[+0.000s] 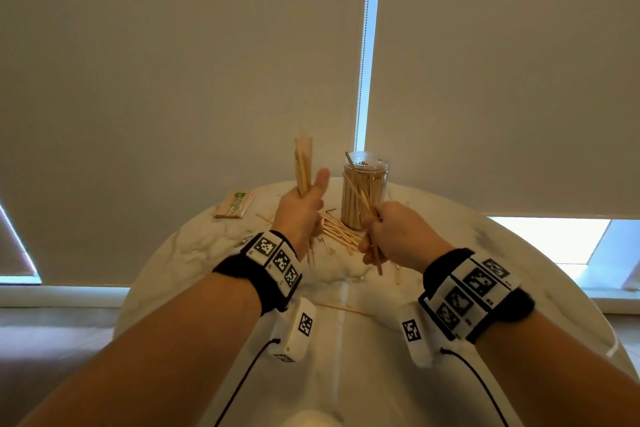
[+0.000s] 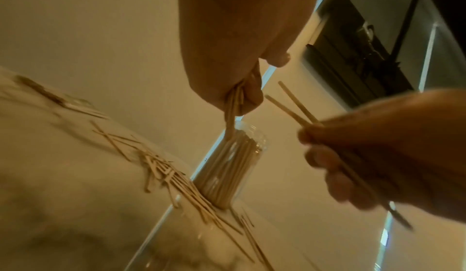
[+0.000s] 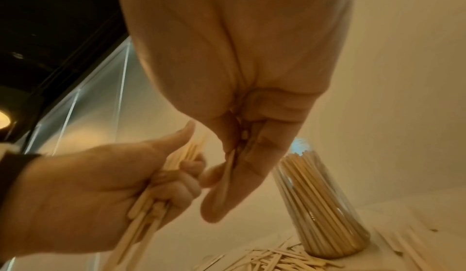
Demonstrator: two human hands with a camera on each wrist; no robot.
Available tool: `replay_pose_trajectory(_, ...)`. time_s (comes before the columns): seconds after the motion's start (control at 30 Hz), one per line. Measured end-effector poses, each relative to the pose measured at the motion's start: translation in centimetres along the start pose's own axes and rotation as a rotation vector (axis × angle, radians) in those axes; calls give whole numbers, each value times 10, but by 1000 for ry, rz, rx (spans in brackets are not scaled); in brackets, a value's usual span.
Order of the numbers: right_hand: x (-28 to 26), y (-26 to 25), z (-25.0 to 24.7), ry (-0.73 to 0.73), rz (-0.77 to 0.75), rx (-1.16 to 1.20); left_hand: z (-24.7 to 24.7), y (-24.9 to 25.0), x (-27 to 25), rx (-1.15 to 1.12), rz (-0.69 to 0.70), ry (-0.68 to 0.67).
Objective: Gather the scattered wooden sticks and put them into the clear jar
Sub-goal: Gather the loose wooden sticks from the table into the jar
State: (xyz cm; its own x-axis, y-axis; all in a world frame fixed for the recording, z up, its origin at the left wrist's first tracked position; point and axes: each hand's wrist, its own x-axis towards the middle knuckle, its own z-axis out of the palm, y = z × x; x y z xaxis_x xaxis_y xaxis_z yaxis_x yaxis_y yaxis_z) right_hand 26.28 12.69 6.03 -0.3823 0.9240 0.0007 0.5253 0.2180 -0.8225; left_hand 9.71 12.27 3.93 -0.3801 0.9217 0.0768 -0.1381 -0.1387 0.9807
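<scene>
I have both hands up over the round marble table (image 1: pixel 194 253), each already loaded: my left hand (image 1: pixel 300 215) is fisted round a thick bundle of wooden sticks (image 1: pixel 303 163), thumb up, and my right hand (image 1: pixel 398 236) pinches a few sticks (image 1: pixel 360 196) between curled fingers. The clear jar (image 1: pixel 364 191) stands upright at about 12 o'clock from my hands, toward the table's far edge, already packed nearly full of sticks on end. As I judge it, the step in hand is feeding these into the jar, and the room left at the mouth is tight, so I would square the bundle's ends, bring it over the rim and lower it end-first rather than drop it, the right hand's few going in separately. The left bundle's long axis is near vertical, tips toward 12 o'clock; the right hand's sticks slant, upper ends toward 11 o'clock across the front of the jar, lower ends toward 5. A loose pile of sticks (image 1: pixel 337 230) lies flat at the jar's foot between my hands, mostly running 10 to 4 o'clock, with a lone stick (image 1: pixel 341 307) nearer me and a wrapped pack of sticks (image 1: pixel 233 206) off at 10 o'clock.
</scene>
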Motion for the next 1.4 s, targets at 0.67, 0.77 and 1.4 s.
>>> replay_pose_trajectory(0.67,20,-37,-29,423,-333,-103,19,-21,-19,222,18,-280)
replay_pose_trajectory(0.77,28,-53,-41,397,-322,-228,30,-21,-31,299,59,-399)
replay_pose_trajectory(1.4,14,-11,-14,-39,-75,59,25,5,3,-322,-90,-77)
